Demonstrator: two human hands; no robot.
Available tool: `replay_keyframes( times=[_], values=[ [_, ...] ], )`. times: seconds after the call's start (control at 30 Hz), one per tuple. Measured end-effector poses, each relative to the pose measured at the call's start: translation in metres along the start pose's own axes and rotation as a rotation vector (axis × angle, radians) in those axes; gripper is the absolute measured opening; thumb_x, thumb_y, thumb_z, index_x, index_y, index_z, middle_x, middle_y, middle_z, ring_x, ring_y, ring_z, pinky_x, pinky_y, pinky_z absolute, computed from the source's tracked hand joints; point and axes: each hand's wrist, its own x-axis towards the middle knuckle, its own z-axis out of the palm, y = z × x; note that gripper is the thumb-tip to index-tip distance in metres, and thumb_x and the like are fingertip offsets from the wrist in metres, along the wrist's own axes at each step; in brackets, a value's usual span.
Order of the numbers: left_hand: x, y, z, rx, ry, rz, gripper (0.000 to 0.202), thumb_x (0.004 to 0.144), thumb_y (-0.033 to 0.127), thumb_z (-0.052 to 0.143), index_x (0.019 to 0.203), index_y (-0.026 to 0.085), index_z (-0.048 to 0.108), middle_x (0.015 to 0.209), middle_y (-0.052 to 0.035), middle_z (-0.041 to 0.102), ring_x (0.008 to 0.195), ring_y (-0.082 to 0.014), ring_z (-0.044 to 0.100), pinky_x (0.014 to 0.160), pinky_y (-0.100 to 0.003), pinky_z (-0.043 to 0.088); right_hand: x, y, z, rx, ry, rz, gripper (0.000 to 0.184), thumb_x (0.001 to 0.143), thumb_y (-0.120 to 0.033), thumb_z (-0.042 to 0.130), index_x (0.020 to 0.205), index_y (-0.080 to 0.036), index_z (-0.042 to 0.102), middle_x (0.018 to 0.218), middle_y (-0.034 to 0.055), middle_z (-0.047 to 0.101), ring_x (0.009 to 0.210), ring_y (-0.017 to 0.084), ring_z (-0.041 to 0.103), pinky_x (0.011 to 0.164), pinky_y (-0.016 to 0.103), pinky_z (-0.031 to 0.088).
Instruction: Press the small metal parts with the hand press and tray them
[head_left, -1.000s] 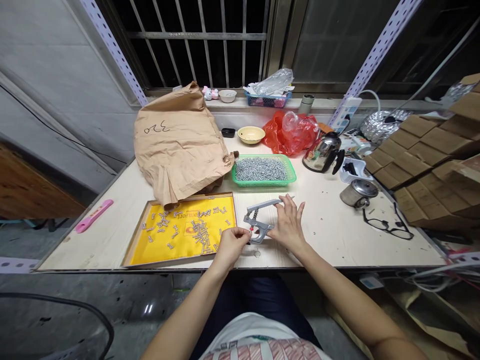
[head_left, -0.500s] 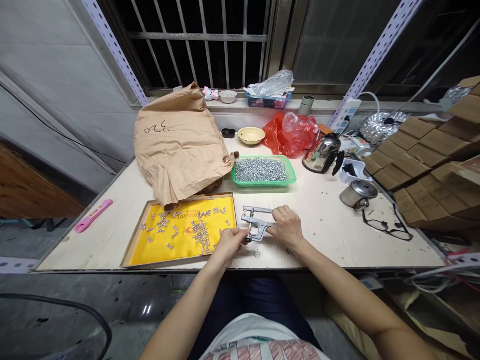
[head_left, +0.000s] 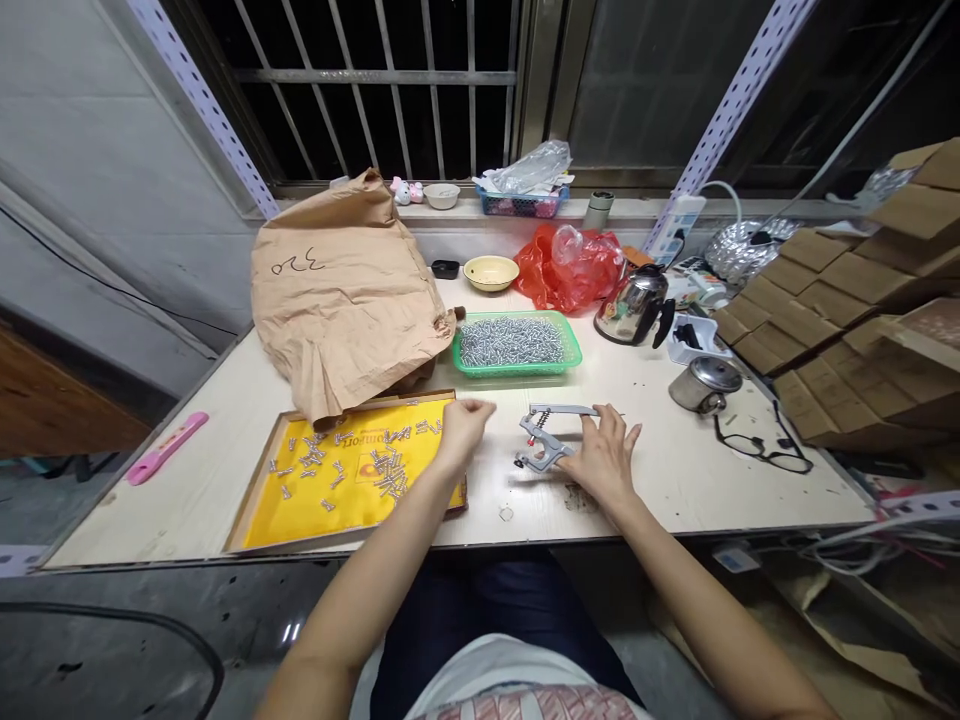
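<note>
My right hand (head_left: 604,458) has hold of the handles of metal snap-fastener pliers (head_left: 544,446), thumb and fingers loosely around them. The pliers' jaws face left, with a spring and a small red part showing. My left hand (head_left: 465,432) is pinched closed above the right side of a shallow cardboard tray (head_left: 459,492); whatever is between its fingertips is too small to make out. On the tray's yellow base lie many small metal pieces (head_left: 390,472), some heaped, some scattered. Beyond both hands stands a green basket (head_left: 517,370) filled with small metal pins (head_left: 510,340).
A large brown paper bag (head_left: 345,300) stands behind the tray. A kettle (head_left: 631,305), a metal cup (head_left: 705,385) and glasses (head_left: 763,452) are on the right, near stacked cardboard boxes (head_left: 817,310). At far left lies a pink tool (head_left: 168,448).
My left hand has left the pliers' jaws and moved up and left towards the tray. The right hand's fingers have loosened on the handles. The whole view has shifted slightly.
</note>
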Motion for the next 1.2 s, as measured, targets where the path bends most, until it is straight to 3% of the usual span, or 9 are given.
replay_keyframes(
  times=[0.13, 0.23, 0.43, 0.57, 0.7, 0.8, 0.9, 1.03, 1.2],
  values=[
    [0.052, 0.038, -0.002, 0.079, 0.017, 0.233, 0.030, 0.065, 0.035, 0.060, 0.079, 0.010, 0.067, 0.072, -0.0065, 0.064, 0.067, -0.0150, 0.054, 0.065, -0.026, 0.040, -0.007, 0.007, 0.002, -0.001, -0.027, -0.012, 0.071, 0.066, -0.065, 0.047, 0.108, -0.008, 0.053, 0.126, 0.0223, 0.040, 0.123, 0.036, 0.026, 0.097, 0.065, 0.010],
    [0.052, 0.049, -0.021, 0.310, -0.082, 0.315, 0.023, 0.066, 0.030, 0.057, 0.075, 0.011, 0.066, 0.073, -0.0060, 0.064, 0.067, -0.0154, 0.054, 0.064, -0.025, 0.039, -0.010, 0.008, 0.004, 0.013, -0.039, -0.014, 0.069, 0.066, -0.064, 0.048, 0.108, -0.009, 0.053, 0.125, 0.0219, 0.040, 0.123, 0.036, 0.027, 0.097, 0.065, 0.012],
    [-0.016, -0.001, -0.070, 0.900, -0.389, 0.049, 0.012, 0.059, 0.018, 0.055, 0.048, 0.015, 0.057, 0.049, -0.0028, 0.053, 0.051, -0.0134, 0.048, 0.052, -0.025, 0.030, -0.010, 0.010, 0.008, 0.040, -0.051, -0.029, 0.068, 0.065, -0.063, 0.050, 0.106, -0.010, 0.054, 0.126, 0.0217, 0.040, 0.123, 0.036, 0.027, 0.096, 0.067, 0.013],
    [-0.045, -0.032, -0.072, 1.035, -0.407, -0.010, 0.007, 0.059, 0.020, 0.055, 0.054, 0.017, 0.058, 0.057, -0.0052, 0.059, 0.058, -0.0168, 0.054, 0.053, -0.025, 0.030, -0.009, -0.002, 0.010, 0.069, -0.061, -0.049, 0.069, 0.065, -0.066, 0.048, 0.105, -0.010, 0.054, 0.125, 0.0213, 0.041, 0.123, 0.036, 0.027, 0.096, 0.067, 0.013],
    [-0.051, -0.041, -0.065, 1.085, -0.372, 0.005, 0.004, 0.058, 0.017, 0.054, 0.057, 0.018, 0.058, 0.062, -0.0082, 0.061, 0.063, -0.0207, 0.057, 0.055, -0.026, 0.032, -0.007, -0.013, 0.008, 0.093, -0.055, -0.070, 0.075, 0.064, -0.070, 0.046, 0.107, -0.009, 0.053, 0.126, 0.0220, 0.040, 0.123, 0.037, 0.027, 0.095, 0.067, 0.013],
    [-0.051, -0.036, -0.067, 0.995, -0.296, -0.005, 0.003, 0.057, 0.017, 0.056, 0.054, 0.017, 0.057, 0.061, -0.0080, 0.060, 0.062, -0.0200, 0.055, 0.054, -0.026, 0.031, -0.007, -0.014, 0.005, 0.094, -0.044, -0.075, 0.077, 0.064, -0.072, 0.044, 0.107, -0.009, 0.053, 0.126, 0.0224, 0.040, 0.124, 0.037, 0.026, 0.095, 0.068, 0.013],
    [-0.054, -0.027, -0.069, 0.644, -0.170, -0.051, 0.008, 0.060, 0.022, 0.057, 0.054, 0.016, 0.058, 0.059, -0.0055, 0.059, 0.058, -0.0157, 0.052, 0.053, -0.025, 0.031, -0.006, -0.014, 0.001, 0.090, -0.021, -0.105, 0.078, 0.064, -0.073, 0.043, 0.109, -0.010, 0.052, 0.130, 0.0223, 0.037, 0.126, 0.037, 0.023, 0.095, 0.068, 0.011],
    [-0.064, -0.018, -0.053, -0.011, -0.274, -0.214, 0.017, 0.056, 0.029, 0.065, 0.062, 0.014, 0.062, 0.053, -0.0003, 0.054, 0.044, -0.0068, 0.038, 0.046, -0.021, 0.024, -0.003, -0.019, -0.006, 0.076, -0.003, -0.171, 0.078, 0.066, -0.071, 0.044, 0.115, -0.010, 0.046, 0.138, 0.0218, 0.026, 0.130, 0.038, 0.014, 0.096, 0.069, 0.006],
    [-0.078, -0.019, -0.027, -0.266, -0.312, -0.352, 0.020, 0.049, 0.027, 0.071, 0.060, 0.012, 0.063, 0.049, 0.0010, 0.052, 0.040, -0.0036, 0.031, 0.042, -0.021, 0.017, 0.001, -0.028, -0.014, 0.069, 0.028, -0.208, 0.074, 0.071, -0.065, 0.044, 0.119, -0.009, 0.039, 0.142, 0.0220, 0.018, 0.133, 0.036, 0.006, 0.098, 0.067, 0.003]
  ],
)
